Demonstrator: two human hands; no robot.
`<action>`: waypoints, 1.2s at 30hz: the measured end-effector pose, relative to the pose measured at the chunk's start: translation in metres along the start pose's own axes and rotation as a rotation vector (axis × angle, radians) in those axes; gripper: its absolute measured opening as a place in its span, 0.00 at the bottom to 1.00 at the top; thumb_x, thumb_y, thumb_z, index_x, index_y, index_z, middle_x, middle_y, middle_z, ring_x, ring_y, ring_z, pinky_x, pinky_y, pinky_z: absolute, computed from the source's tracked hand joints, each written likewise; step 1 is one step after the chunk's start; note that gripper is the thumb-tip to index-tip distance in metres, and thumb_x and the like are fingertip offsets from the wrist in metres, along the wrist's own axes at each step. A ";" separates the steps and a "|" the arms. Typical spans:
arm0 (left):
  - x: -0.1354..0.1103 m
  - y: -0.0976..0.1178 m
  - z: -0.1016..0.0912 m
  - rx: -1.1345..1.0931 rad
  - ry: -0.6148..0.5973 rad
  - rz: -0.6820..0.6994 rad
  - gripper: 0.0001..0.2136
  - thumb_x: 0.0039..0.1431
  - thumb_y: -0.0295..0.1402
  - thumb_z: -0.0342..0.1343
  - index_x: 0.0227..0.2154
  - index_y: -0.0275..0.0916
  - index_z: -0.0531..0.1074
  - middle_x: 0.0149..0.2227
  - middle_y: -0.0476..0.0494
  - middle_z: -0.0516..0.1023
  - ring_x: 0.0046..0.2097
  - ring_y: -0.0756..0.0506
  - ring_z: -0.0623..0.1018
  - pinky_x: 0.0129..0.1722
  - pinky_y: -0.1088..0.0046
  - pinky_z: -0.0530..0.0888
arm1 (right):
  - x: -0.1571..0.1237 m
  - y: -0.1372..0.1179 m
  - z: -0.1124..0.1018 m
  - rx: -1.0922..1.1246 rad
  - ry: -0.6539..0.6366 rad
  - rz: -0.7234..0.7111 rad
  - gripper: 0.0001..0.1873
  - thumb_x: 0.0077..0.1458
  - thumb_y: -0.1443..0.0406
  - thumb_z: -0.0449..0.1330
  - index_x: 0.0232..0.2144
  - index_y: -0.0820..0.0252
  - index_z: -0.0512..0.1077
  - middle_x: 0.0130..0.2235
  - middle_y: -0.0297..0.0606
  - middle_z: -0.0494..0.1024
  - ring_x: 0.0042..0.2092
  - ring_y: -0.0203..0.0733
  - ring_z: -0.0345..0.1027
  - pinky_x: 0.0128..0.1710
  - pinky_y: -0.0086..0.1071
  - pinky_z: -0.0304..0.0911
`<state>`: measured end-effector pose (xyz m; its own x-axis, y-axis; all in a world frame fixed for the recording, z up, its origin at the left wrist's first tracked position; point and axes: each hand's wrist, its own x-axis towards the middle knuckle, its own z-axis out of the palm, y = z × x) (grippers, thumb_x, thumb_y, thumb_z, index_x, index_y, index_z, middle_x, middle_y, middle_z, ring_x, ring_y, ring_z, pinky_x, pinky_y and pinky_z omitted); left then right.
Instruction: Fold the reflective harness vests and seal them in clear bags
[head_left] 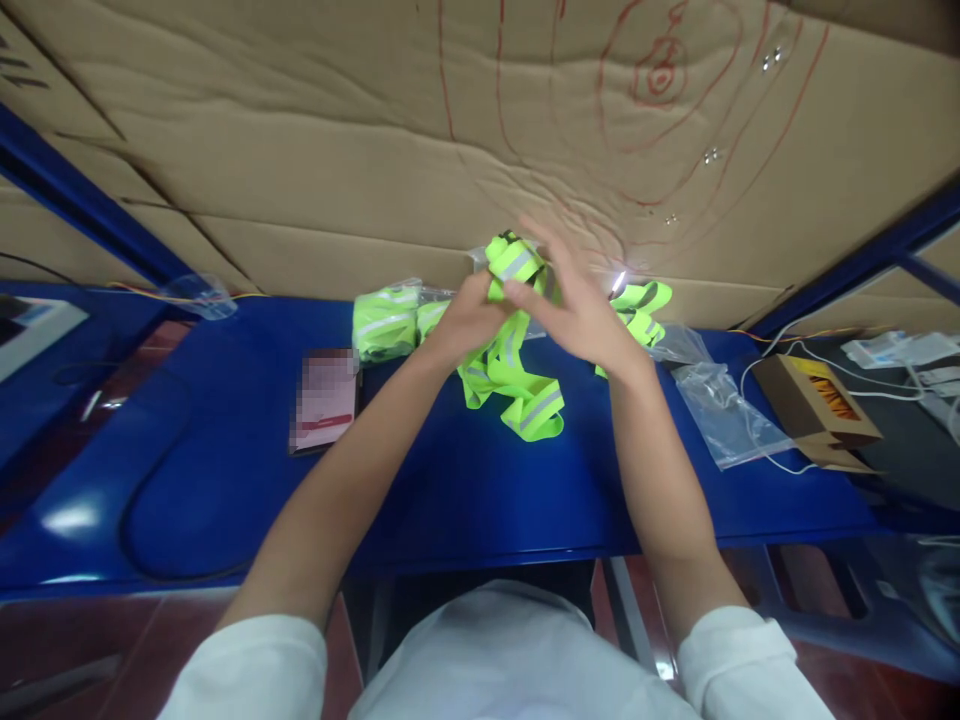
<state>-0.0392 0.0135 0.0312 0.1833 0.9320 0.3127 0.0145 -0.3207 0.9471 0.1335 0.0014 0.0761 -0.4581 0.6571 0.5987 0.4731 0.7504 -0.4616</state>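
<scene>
A fluorescent yellow-green reflective strap (531, 400) with a silver stripe is partly bunched into a roll. My left hand (476, 315) is closed around the roll's lower left side, and a small black piece shows at its top. The strap's loose length hangs in folds from there onto the table. My right hand (581, 310) is beside the roll with fingers stretched and spread, slightly blurred. Its thumb lies against the roll or just in front of it; I cannot tell which. Behind the right wrist lies more yellow-green strap (643, 310), partly hidden.
On the blue table (480, 510), a bagged yellow-green roll (385, 322) stands left of my hands. Nearby lies a phone-like device (326, 400). To the right are a clear plastic bag (724, 410) and an open cardboard box (817, 405). A cardboard panel (315, 180) closes off the back.
</scene>
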 end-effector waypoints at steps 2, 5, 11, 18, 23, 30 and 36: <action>0.000 0.000 -0.002 -0.002 -0.029 0.025 0.17 0.61 0.43 0.64 0.46 0.37 0.77 0.46 0.40 0.82 0.52 0.36 0.80 0.56 0.55 0.79 | -0.001 -0.001 0.003 0.000 -0.090 -0.016 0.38 0.66 0.46 0.59 0.70 0.55 0.60 0.72 0.47 0.63 0.74 0.52 0.54 0.75 0.50 0.51; -0.002 0.005 -0.004 0.054 -0.054 0.078 0.22 0.60 0.43 0.66 0.53 0.37 0.76 0.53 0.38 0.81 0.58 0.35 0.78 0.61 0.54 0.75 | 0.001 0.008 0.003 -0.023 -0.030 0.022 0.33 0.67 0.48 0.59 0.68 0.52 0.63 0.70 0.44 0.67 0.72 0.51 0.58 0.74 0.50 0.53; -0.010 0.025 -0.012 0.022 -0.252 -0.115 0.26 0.57 0.44 0.69 0.57 0.42 0.76 0.51 0.40 0.83 0.51 0.35 0.83 0.50 0.58 0.82 | 0.003 0.038 -0.024 0.024 0.259 0.207 0.23 0.66 0.47 0.60 0.57 0.49 0.74 0.58 0.40 0.79 0.62 0.50 0.72 0.65 0.47 0.66; -0.015 0.031 0.000 -0.064 -0.254 -0.165 0.33 0.51 0.42 0.74 0.59 0.44 0.71 0.58 0.40 0.80 0.57 0.35 0.82 0.53 0.59 0.81 | -0.007 0.045 -0.052 0.293 0.320 0.414 0.23 0.59 0.45 0.66 0.49 0.50 0.76 0.48 0.37 0.81 0.52 0.49 0.77 0.54 0.44 0.74; -0.022 0.034 0.021 -0.084 -0.255 -0.044 0.36 0.52 0.42 0.74 0.63 0.44 0.69 0.61 0.41 0.79 0.60 0.35 0.79 0.58 0.58 0.79 | -0.009 0.027 -0.050 0.388 0.186 0.344 0.22 0.59 0.45 0.67 0.46 0.51 0.78 0.46 0.36 0.82 0.51 0.48 0.78 0.55 0.43 0.74; -0.017 0.026 0.023 -0.052 -0.072 -0.077 0.21 0.60 0.42 0.68 0.52 0.40 0.75 0.52 0.40 0.83 0.51 0.37 0.84 0.51 0.60 0.82 | -0.008 0.051 -0.050 0.030 0.190 0.422 0.28 0.68 0.42 0.53 0.45 0.56 0.79 0.45 0.41 0.82 0.50 0.50 0.78 0.56 0.46 0.71; -0.013 0.029 0.013 -0.061 0.019 -0.058 0.18 0.60 0.41 0.66 0.50 0.41 0.76 0.43 0.42 0.84 0.40 0.39 0.84 0.38 0.62 0.82 | -0.044 0.129 -0.077 -0.546 0.327 0.990 0.44 0.60 0.53 0.66 0.69 0.73 0.60 0.67 0.72 0.64 0.70 0.69 0.60 0.66 0.59 0.60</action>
<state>-0.0279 -0.0099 0.0538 0.1656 0.9518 0.2583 -0.0355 -0.2560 0.9660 0.2722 0.0632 0.0404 0.4675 0.8270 0.3123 0.8101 -0.2593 -0.5258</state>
